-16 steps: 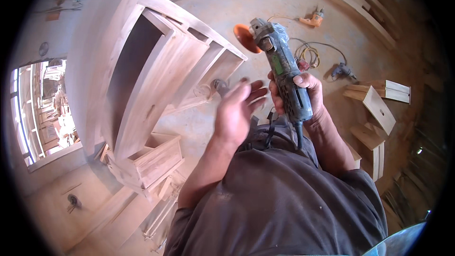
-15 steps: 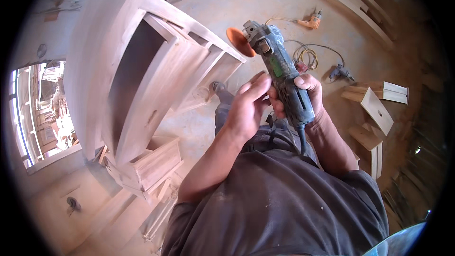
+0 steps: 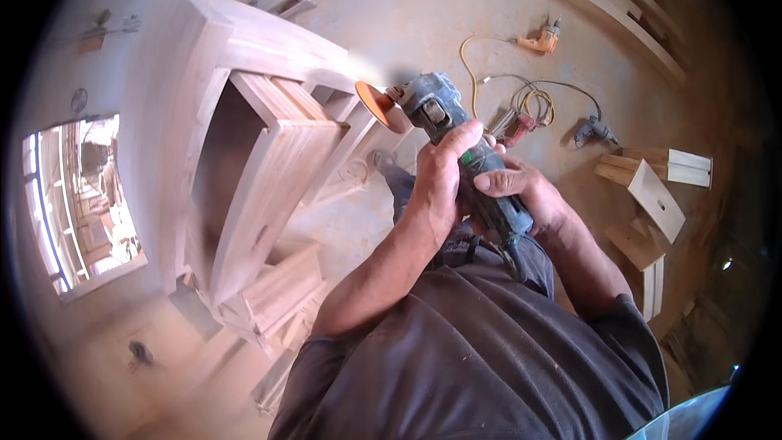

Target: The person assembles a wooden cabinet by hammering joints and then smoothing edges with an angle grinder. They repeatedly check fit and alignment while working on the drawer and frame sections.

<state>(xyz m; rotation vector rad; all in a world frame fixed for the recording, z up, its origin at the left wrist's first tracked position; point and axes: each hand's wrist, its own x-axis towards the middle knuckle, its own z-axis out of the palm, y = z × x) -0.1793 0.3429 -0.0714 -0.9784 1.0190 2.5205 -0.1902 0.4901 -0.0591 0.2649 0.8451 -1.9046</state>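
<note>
Left hand point(image 3: 442, 169) around scuffed, elongated grinder point(image 3: 482, 163) with round orange disc point(image 3: 380, 106)

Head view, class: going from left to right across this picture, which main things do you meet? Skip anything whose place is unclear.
Bright window → jutting wooden panel → orange disc → left hand → right hand → dark power drill → board with an oblong hole.

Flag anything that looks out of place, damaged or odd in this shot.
Power cords sprawl in loose coils on the floor near the blue-grey drill, looking untidy. A pale haze shows by the orange disc of the angle grinder, possibly dust. No damage or spill stands out.
</note>
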